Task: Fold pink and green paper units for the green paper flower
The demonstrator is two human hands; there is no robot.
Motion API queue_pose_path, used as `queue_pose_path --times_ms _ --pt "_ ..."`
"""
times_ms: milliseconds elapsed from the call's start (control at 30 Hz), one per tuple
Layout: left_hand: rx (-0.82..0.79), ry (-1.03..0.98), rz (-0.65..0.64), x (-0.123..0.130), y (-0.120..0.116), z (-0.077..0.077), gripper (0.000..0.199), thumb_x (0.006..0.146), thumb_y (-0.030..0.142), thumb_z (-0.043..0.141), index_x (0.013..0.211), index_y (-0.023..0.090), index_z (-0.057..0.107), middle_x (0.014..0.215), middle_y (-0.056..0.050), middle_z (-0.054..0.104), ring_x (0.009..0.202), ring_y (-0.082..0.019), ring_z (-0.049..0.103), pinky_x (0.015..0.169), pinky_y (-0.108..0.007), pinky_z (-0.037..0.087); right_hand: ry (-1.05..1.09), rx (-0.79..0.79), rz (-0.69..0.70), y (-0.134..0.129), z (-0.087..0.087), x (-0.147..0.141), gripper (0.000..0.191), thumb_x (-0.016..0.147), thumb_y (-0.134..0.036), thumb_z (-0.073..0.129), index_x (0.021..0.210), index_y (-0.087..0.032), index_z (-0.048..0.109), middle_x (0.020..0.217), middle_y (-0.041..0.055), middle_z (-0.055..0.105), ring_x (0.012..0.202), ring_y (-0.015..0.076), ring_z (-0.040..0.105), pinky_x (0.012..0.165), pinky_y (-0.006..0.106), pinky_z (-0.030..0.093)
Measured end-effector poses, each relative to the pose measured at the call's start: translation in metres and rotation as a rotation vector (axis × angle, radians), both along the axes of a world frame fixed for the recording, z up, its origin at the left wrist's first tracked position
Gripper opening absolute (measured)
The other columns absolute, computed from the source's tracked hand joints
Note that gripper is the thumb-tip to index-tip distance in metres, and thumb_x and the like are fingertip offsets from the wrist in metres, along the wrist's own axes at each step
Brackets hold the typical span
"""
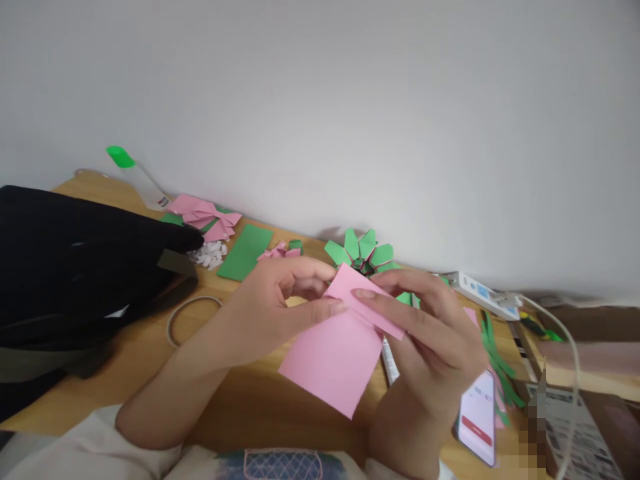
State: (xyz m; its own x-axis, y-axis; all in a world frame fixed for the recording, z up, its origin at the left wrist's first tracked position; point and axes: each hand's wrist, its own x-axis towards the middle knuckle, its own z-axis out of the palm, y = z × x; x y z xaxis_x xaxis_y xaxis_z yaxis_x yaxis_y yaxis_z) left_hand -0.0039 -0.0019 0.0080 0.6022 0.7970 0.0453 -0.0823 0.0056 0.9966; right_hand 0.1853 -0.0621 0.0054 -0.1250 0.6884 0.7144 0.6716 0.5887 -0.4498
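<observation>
A sheet of pink paper (335, 363) is held up above the table, its upper edge folded over into a band. My left hand (290, 293) pinches the paper at the left end of the fold, thumb in front and fingers partly behind. Along the band lie the thumb and fingers of my right hand (430, 327), gripping its right part. Behind the paper sits a green folded-paper ring of petals (360, 247), partly covered by my hands. A white tube (389, 362) shows beneath the paper, mostly hidden.
Pink folded pieces (210, 217), a green sheet (245, 252) and white paper scraps (210, 255) lie at the back left, near a black bag (75, 267). On the right are a phone (477, 417), green strips (497, 357) and a power strip (483, 293) with a cable. A wall stands behind.
</observation>
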Motion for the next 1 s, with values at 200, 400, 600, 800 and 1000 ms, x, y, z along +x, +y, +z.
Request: queue_pose_path --times_ms 200,400,600,800,1000 --pt "0.143 0.085 0.091 0.002 -0.001 0.003 0.013 0.086 0.022 0.061 0.083 0.02 0.073 0.075 0.001 0.072 0.068 -0.014 0.065 0.056 -0.02 0.045 -0.053 -0.169 0.184 0.0 0.007 0.008 0.048 0.079 -0.001 0.053 0.117 -0.028 0.067 0.119 0.0049 0.057 0.105 0.0185 0.059 0.084 0.035 0.053" --pt "0.327 0.291 0.073 0.001 -0.001 0.005 0.019 0.086 0.018 0.055 0.073 0.019 0.068 0.07 0.004 0.071 0.068 -0.012 0.063 0.058 -0.02 0.043 0.108 -0.35 0.339 0.0 0.005 0.011 0.052 0.082 -0.019 0.06 0.134 -0.025 0.055 0.125 0.0067 0.061 0.115 0.0231 0.059 0.095 0.038 0.053" --pt "0.372 0.294 0.03 0.002 -0.004 0.002 0.015 0.088 0.017 0.058 0.08 0.021 0.07 0.073 0.006 0.072 0.065 -0.009 0.063 0.055 -0.019 0.043 0.172 -0.367 0.061 0.001 0.0 -0.001 0.022 0.089 -0.015 0.064 0.103 -0.029 0.072 0.072 -0.006 0.072 0.061 0.0092 0.064 0.056 0.019 0.052" --pt "0.415 0.2 0.133 0.0 -0.009 0.005 0.011 0.086 0.015 0.065 0.087 0.021 0.073 0.08 0.007 0.077 0.073 -0.008 0.068 0.065 -0.015 0.05 0.268 -0.241 0.03 -0.005 0.0 -0.005 0.027 0.084 -0.01 0.068 0.102 -0.03 0.073 0.081 -0.0058 0.077 0.064 0.0093 0.067 0.058 0.02 0.054" --pt "0.461 0.202 0.138 -0.003 -0.013 0.008 0.008 0.087 0.018 0.067 0.082 0.019 0.073 0.077 0.007 0.076 0.071 -0.007 0.068 0.063 -0.015 0.048 0.286 -0.152 -0.1 -0.01 0.001 -0.016 0.016 0.083 -0.016 0.071 0.094 -0.026 0.075 0.075 -0.003 0.077 0.06 0.0134 0.069 0.054 0.025 0.056"
